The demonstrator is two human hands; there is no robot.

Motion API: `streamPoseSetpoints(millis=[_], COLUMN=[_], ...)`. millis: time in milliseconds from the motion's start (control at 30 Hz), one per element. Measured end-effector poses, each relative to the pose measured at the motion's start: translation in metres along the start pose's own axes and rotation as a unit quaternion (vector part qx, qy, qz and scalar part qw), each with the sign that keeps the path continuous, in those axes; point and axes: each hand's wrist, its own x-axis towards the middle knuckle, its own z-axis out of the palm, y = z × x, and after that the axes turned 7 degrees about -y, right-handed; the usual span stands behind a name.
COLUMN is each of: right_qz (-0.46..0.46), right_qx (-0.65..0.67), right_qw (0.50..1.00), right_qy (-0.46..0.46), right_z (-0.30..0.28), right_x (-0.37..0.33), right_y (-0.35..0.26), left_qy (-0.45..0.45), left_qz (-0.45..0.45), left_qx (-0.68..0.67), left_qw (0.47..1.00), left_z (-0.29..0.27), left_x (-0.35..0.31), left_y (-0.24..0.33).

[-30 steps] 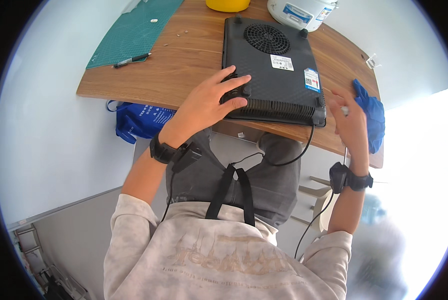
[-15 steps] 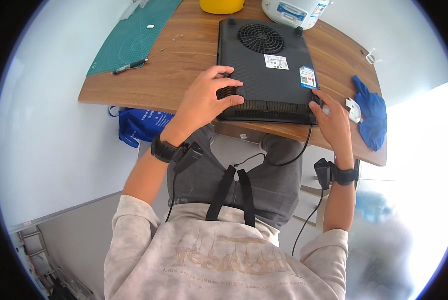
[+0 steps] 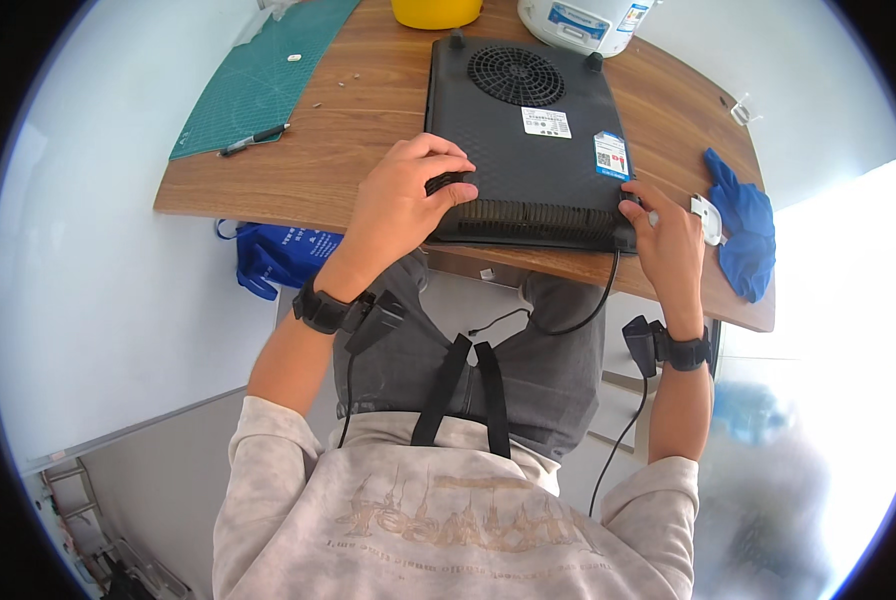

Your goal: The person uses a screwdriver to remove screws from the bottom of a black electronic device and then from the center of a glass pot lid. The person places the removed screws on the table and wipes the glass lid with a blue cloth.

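A black induction cooker (image 3: pixel 528 165) lies upside down at the table's near edge. Its bottom shows a round fan grille (image 3: pixel 516 76), a slotted vent along the near side, and stickers. At the near left corner, the thumb and fingers of my left hand (image 3: pixel 406 190) close on a small black foot (image 3: pixel 463 179). My right hand (image 3: pixel 668 228) pinches the foot at the near right corner, mostly covered by the fingers. A black power cord (image 3: pixel 608 290) runs from the cooker's near side down over the table edge.
Behind the cooker stand a yellow container (image 3: pixel 436 10) and a white appliance (image 3: pixel 578 25). A green cutting mat (image 3: pixel 258 75) and a pen (image 3: pixel 254 139) lie at the left. On the right are a blue cloth (image 3: pixel 743 230) and a white plastic piece (image 3: pixel 708 220). A blue bag (image 3: pixel 283 255) hangs below.
My left thumb and fingers have drawn together on the near left foot. My right fingers have shifted slightly at the right foot. The cooker appears slightly further left.
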Motion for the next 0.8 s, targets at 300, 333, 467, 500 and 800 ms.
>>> streamPoseSetpoints(millis=[300,333,467,500,800], right_qz=[-0.021,-0.026,0.051,0.070,0.083], right_qx=[0.023,0.049,0.143,0.144,0.096], right_qw=[0.999,0.998,0.984,0.980,0.980], right_qy=[-0.017,-0.012,-0.098,-0.121,-0.155], right_z=[-0.001,-0.002,-0.019,-0.023,-0.028], right_x=[-0.007,-0.008,-0.006,-0.003,0.058], right_y=[-0.007,-0.006,0.000,0.009,0.101], left_qy=[0.003,-0.002,-0.002,0.002,-0.082], left_qz=[0.010,0.002,-0.015,-0.017,-0.150], left_qx=[0.001,-0.005,-0.034,-0.044,-0.176], left_qw=[1.000,1.000,0.999,0.999,0.969], left_z=[-0.007,-0.008,-0.011,-0.010,-0.032], left_x=[-0.007,-0.008,-0.013,-0.014,-0.035], left_y=[-0.007,-0.007,-0.006,-0.006,-0.017])
